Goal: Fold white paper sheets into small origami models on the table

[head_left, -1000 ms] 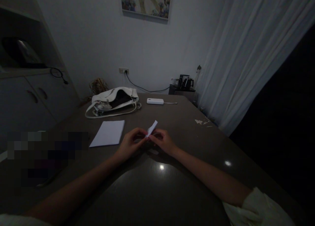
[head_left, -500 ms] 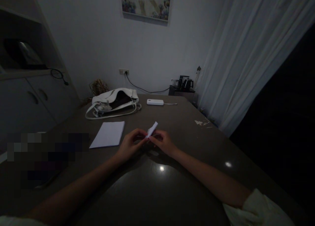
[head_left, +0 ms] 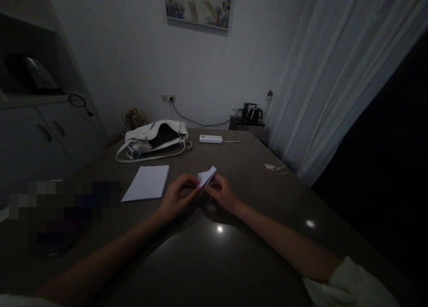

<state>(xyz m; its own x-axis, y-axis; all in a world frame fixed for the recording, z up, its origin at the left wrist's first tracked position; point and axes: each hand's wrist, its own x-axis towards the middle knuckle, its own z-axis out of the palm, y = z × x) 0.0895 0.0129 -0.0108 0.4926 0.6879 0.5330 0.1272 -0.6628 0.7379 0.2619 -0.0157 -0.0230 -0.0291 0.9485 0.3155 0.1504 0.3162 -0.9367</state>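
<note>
A small piece of folded white paper [head_left: 206,177] is held between my two hands, just above the dark table [head_left: 254,182]. My left hand [head_left: 179,194] pinches its left lower corner between thumb and fingers. On the other side, my right hand [head_left: 224,193] grips the right lower edge, fingers behind and thumb in front. The folds stand partly apart, with one pointed end tilting up to the right. Left of my left hand lies a stack of white paper sheets [head_left: 147,183], flat on the table.
A white handbag [head_left: 155,135] with its strap lies at the back left. Behind the folded paper is a white power bank [head_left: 210,139] with a short cable. Torn scraps [head_left: 274,166] lie near the right edge. A black kettle [head_left: 254,114] stands beyond the table.
The folded paper has turned slightly and spread, so more of its left flap shows. My right fingers have shifted a little along its edge; my left hand has hardly moved.
</note>
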